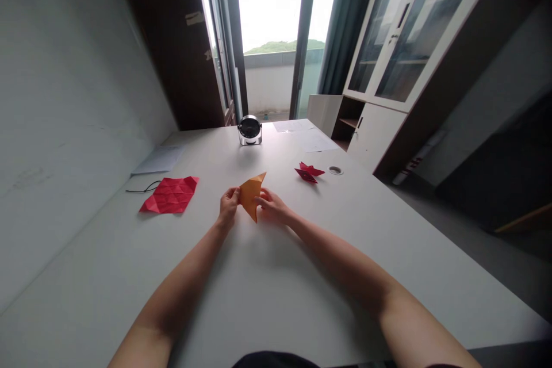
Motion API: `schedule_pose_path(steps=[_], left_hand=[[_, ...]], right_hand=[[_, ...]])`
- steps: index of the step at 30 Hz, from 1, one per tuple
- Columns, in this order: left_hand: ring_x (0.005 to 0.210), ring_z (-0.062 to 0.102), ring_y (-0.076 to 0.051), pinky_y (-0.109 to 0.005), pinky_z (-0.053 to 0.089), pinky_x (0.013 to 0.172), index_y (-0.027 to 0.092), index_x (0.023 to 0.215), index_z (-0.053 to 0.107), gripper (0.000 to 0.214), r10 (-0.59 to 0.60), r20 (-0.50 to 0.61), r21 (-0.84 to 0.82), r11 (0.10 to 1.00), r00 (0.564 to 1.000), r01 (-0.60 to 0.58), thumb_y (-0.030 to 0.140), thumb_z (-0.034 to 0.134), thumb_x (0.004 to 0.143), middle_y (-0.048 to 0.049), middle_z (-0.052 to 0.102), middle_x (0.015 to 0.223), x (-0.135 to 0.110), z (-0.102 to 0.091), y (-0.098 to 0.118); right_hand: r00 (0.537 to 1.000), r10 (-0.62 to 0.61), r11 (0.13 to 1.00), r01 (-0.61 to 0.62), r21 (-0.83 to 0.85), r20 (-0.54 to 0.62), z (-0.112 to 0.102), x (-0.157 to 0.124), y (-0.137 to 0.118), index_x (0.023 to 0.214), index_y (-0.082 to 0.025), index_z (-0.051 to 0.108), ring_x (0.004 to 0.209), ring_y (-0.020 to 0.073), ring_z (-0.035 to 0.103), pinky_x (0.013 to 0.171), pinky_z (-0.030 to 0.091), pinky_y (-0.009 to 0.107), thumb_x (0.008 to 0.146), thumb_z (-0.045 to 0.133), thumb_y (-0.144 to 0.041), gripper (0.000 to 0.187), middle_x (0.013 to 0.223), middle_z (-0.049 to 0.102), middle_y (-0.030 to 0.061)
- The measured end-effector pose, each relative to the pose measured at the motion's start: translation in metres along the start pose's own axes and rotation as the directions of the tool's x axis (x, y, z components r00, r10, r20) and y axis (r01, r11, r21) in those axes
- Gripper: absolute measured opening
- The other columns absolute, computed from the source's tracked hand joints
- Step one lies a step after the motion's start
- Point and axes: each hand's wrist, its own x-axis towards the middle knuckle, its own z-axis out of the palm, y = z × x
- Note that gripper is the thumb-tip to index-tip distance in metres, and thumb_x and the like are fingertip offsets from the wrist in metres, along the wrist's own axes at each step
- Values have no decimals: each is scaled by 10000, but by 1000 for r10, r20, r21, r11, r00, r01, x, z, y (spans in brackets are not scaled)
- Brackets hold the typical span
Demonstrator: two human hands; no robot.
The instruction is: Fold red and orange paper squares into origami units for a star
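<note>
1. Pinching orange paper (249,194) narrowly at its left side with left hand (230,202), between thumb and fingers.
2. Touching its right side with right hand (270,202), fingers curled; cannot tell whether pinching there too or merely resting.
3. Holding orange paper between both hands, over the middle of a smooth white table (259,310): matte, creased, folded to an angular form, with one sharp point at the far end and another at the near end.
4. Seeing at left a red sheet (169,195), thin, spread out, crossed by a grid of creases, uneven in outline; beside its far edge, a thin black cord (140,190).
5. Seeing at right some red folds (311,170), layered and sharp-pointed, near a round, pale-rimmed hole (335,171) in the tabletop.
6. Facing, farther off, a round device (250,128), dark-faced, in a shiny frame.
7. Noting white paper (159,160) lying flat by the left wall.
8. Noting at far right a white-framed cabinet (370,72) with glass doors; through the glass, seeing a shelf, blurred by reflections; below, an open compartment (346,115), dark inside, with a brown board across.
</note>
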Motion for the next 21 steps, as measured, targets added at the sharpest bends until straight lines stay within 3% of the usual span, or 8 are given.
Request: schedule_pose_path(steps=[5,8,11,15,18,21], left_hand=[[716,574,-128,-244,476,664,155,869,658,345,29,104,40,999,994,-34,479,725,770,-33,648,820,-3,-1,0],[672,559,-120,-242,465,644,153,848,661,334,12,169,133,991,986,-34,468,731,764,-27,640,785,-3,-2,0],[606,533,-112,-231,428,592,148,821,661,322,-31,272,240,970,962,-36,456,734,757,-19,625,704,-2,-3,-1],[568,530,-119,-225,385,542,141,854,674,335,-89,373,303,953,924,-30,460,722,763,-14,613,630,-3,-4,0],[530,513,-113,-225,362,509,132,886,687,376,-121,404,321,947,907,-17,487,714,767,-11,605,608,-5,-4,3],[525,526,-115,-231,392,511,125,903,680,415,-94,370,279,960,924,-14,512,717,759,-15,609,612,-3,-4,3]], right_hand=[[1000,-12,996,10,85,22,1,-2,-2,1045,-147,676,844,219,630,714,478,295,783,691,-486,429,980,711,78],[998,8,994,-1,106,-60,-4,0,2,989,-153,667,792,194,613,682,464,277,776,674,-465,377,911,701,52],[986,-14,999,22,44,-166,-10,2,6,854,-163,635,706,156,567,624,429,248,778,647,-452,299,781,655,11],[984,-18,999,11,-43,-177,-13,5,8,786,-173,596,636,134,514,570,391,231,766,629,-482,311,683,586,-18],[984,-22,996,5,-94,-180,-12,5,6,771,-179,590,612,128,495,549,377,227,762,632,-526,350,663,567,-24],[979,-42,995,23,-96,-201,-13,3,-1,748,-179,592,562,118,466,513,356,229,784,619,-571,394,618,536,-26]])
